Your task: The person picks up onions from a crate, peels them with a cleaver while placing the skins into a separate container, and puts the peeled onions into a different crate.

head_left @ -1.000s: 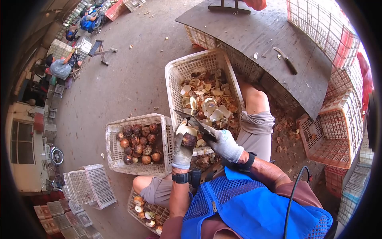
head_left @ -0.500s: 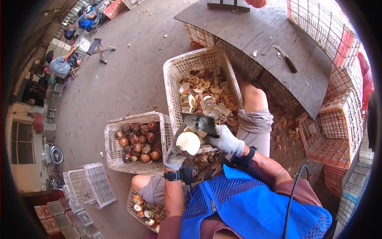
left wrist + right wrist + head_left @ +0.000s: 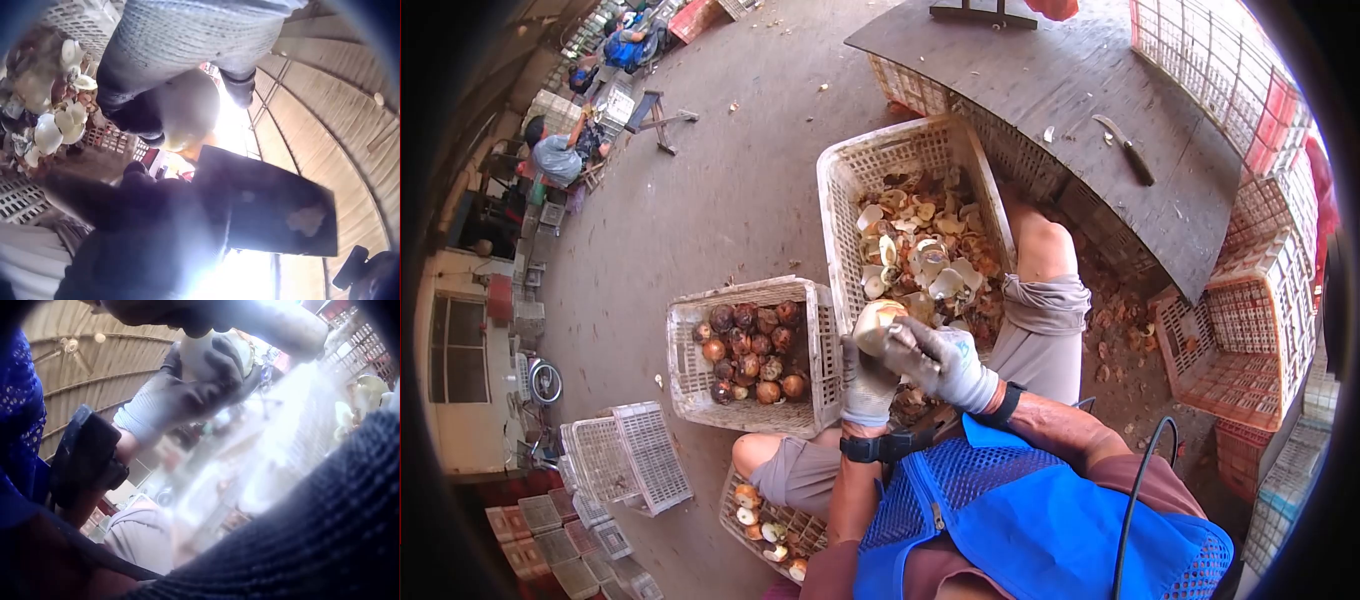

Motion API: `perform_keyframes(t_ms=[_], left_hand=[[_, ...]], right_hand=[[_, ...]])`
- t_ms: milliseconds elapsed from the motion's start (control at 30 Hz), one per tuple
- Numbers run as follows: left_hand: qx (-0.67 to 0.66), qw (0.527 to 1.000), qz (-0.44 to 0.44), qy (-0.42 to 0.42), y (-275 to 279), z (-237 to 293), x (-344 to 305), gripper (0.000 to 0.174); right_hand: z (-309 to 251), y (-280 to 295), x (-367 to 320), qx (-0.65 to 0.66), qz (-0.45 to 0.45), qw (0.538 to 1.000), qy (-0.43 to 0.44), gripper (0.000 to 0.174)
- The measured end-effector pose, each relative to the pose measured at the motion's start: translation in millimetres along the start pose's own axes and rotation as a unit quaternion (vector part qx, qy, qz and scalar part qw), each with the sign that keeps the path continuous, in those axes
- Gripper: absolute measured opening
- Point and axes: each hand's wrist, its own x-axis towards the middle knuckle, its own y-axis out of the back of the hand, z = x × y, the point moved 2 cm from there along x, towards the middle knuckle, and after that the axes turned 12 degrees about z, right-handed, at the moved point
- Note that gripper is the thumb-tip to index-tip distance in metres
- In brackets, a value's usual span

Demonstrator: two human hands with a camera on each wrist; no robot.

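Pale bulb [image 3: 192, 106] sits gripped in the gloved left hand [image 3: 867, 388], forearm straight out, the gloved right hand [image 3: 960, 368] slanting in beside it, clutching a blade [image 3: 269, 203]. Left of that grip, a smaller crate [image 3: 745, 416] of brown bulbs [image 3: 750, 350] stands on the floor [image 3: 650, 230], peelings [image 3: 935, 262] lie in a larger crate [image 3: 885, 165] just beyond, and rightward a knife [image 3: 1138, 162] lies on a table [image 3: 1090, 85]. Only the left wrist view shows the blade broadside.

White gloves [image 3: 980, 388] smudged grey cover the left hand [image 3: 868, 378] and right hand [image 3: 948, 362]. The held bulb [image 3: 190, 109] is cream, the blade [image 3: 278, 209] near-black. Mottled brown-and-orange bulbs [image 3: 746, 350] fill an off-white latticed crate [image 3: 825, 345] toward its left edge.
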Motion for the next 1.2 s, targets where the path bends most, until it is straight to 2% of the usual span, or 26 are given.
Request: perform_keyframes(t_ms=[33, 100, 133, 200, 233, 300, 333, 367, 400, 467, 500, 600, 633, 733, 767, 867, 900, 933, 1000, 1033, 1100, 1200], left_hand=[[-0.102, 0.992, -0.017, 0.075, 15.0, -3.0, -6.4, 0.076], [-0.129, 0.982, 0.052, 0.125, 70.5, 2.8, 20.8, 0.070], [-0.117, 0.983, 0.084, 0.116, 19.5, 6.9, -4.4, 0.073], [-0.121, 0.988, 0.000, 0.097, -6.1, 6.6, -6.8, 0.075], [0.009, 0.998, 0.061, 0.003, 4.2, 13.4, -4.0, 0.076], [0.060, 0.989, 0.099, -0.096, 17.7, 24.7, 1.7, 0.075], [0.058, 0.984, 0.102, -0.135, -1.1, 21.9, -3.7, 0.074], [0.056, 0.987, 0.079, -0.130, -0.2, 22.6, -1.5, 0.073], [0.053, 0.989, 0.056, -0.125, 3.0, 22.9, 1.2, 0.072], [0.001, 0.991, 0.082, -0.104, 15.8, 18.7, 9.0, 0.070], [-0.024, 0.991, 0.094, -0.093, 18.6, 18.7, 13.4, 0.069], [0.034, 0.991, 0.103, -0.077, 23.1, 24.1, 22.9, 0.067], [0.049, 0.987, 0.130, -0.084, 17.2, 22.5, 23.4, 0.068], [0.103, 0.987, 0.115, -0.047, 25.8, 24.8, 23.6, 0.072], [0.058, 0.993, 0.091, -0.048, 34.7, 22.6, 26.8, 0.066], [0.073, 0.990, 0.078, -0.092, 22.8, 14.0, 17.1, 0.055], [0.011, 0.998, -0.025, -0.061, 26.7, 14.3, 15.6, 0.046], [0.135, 0.986, 0.014, -0.100, 34.1, 14.3, 15.4, 0.056], [0.374, 0.907, 0.088, -0.171, 39.9, 14.3, 15.7, 0.077], [0.230, 0.961, 0.101, -0.114, 38.0, 16.3, 18.5, 0.079], [0.184, 0.974, 0.043, -0.125, 34.5, 18.9, 11.9, 0.056], [0.172, 0.976, 0.031, -0.129, 38.1, 25.8, 9.9, 0.053]], right_hand=[[-1.9, 1.3, 0.1, -0.019, -0.019, 0.999, 0.032, 0.060], [0.6, 1.3, -4.4, -0.056, -0.034, 0.992, 0.106, 0.069], [-0.4, 4.2, -4.0, -0.056, -0.035, 0.992, 0.109, 0.070], [-5.8, 11.1, -0.3, -0.055, -0.039, 0.991, 0.115, 0.071], [-7.7, 15.3, 3.4, -0.048, -0.019, 0.994, 0.095, 0.069], [-6.5, 20.1, 11.8, -0.062, 0.030, 0.997, 0.026, 0.057], [-2.9, 20.7, 17.9, -0.061, 0.047, 0.997, 0.001, 0.048], [17.3, 12.6, 15.8, -0.080, 0.050, 0.995, -0.016, 0.043], [25.4, 10.4, 18.8, -0.064, 0.047, 0.993, -0.085, 0.048], [36.1, 9.3, 36.5, -0.132, -0.027, 0.975, -0.179, 0.056], [40.4, 7.8, 39.8, -0.160, -0.031, 0.973, -0.166, 0.063], [29.9, 10.3, 33.4, -0.056, 0.049, 0.988, -0.139, 0.064], [17.4, 13.5, 33.4, -0.049, 0.023, 0.988, -0.147, 0.065], [5.3, 9.8, 22.3, -0.055, -0.020, 0.992, -0.108, 0.064], [6.8, 5.8, 17.9, -0.052, -0.005, 0.998, -0.035, 0.075], [0.5, 2.4, 17.8, -0.077, 0.000, 0.996, 0.045, 0.078], [-0.3, 1.6, 18.3, -0.112, -0.022, 0.992, 0.049, 0.081], [1.9, -0.6, 16.9, -0.136, -0.032, 0.989, 0.057, 0.082], [8.0, -3.6, 14.3, -0.185, -0.051, 0.979, 0.072, 0.084], [9.1, -2.4, 14.7, -0.171, -0.061, 0.981, 0.063, 0.085], [10.4, 0.2, 18.1, -0.140, -0.083, 0.986, 0.045, 0.088], [15.4, 1.7, 22.6, -0.110, -0.108, 0.987, 0.050, 0.090]])
